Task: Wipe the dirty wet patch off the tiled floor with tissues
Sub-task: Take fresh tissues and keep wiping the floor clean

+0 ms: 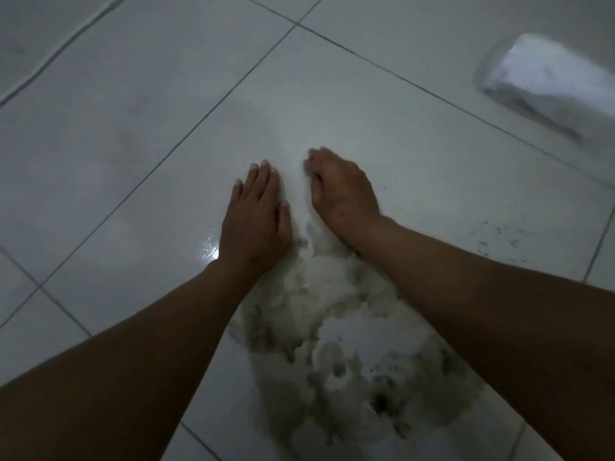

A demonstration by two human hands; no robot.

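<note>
On one soaked tissue [312, 294], two hands: left hand [254, 221] flat, right hand [339, 191] curled

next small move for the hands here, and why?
Probably pull both hands back toward the body, dragging the tissue over the dirty wet patch. The left hand presses flat, the right hand curls on the tissue's far end, and the grime lies nearer, between the forearms.
</note>
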